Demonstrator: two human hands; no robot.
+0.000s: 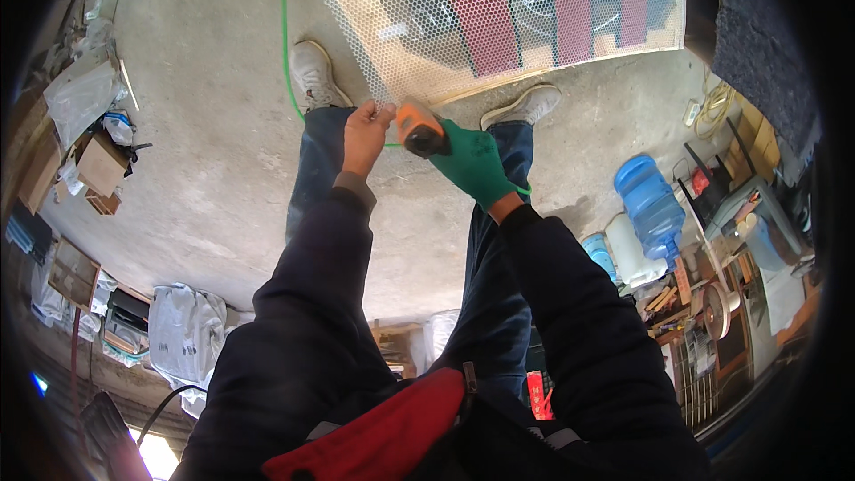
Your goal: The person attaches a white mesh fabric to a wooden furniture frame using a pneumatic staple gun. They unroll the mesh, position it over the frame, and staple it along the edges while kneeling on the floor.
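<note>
My bare left hand [363,138] is closed, its fingertips pinching the near left corner of a sheet of white honeycomb mesh [356,44]. That mesh lies over a panel with a pale wooden edge [525,74]; dark red strips [570,0] and dark areas show through it. In a green glove, my right hand [472,163] grips an orange and black hand-held power tool [419,129] just right of my left fingers. The tool's round black end faces up, and its far end sits close to the mesh corner. Whether that end touches the mesh I cannot tell.
A green hose [285,36] crosses the concrete floor [196,125] on the left and passes behind my legs. Cardboard boxes [102,165] and plastic bags [85,93] lie far left. A blue water jug [650,209], a coiled yellow cord [715,111] and wood scraps [663,298] are at right.
</note>
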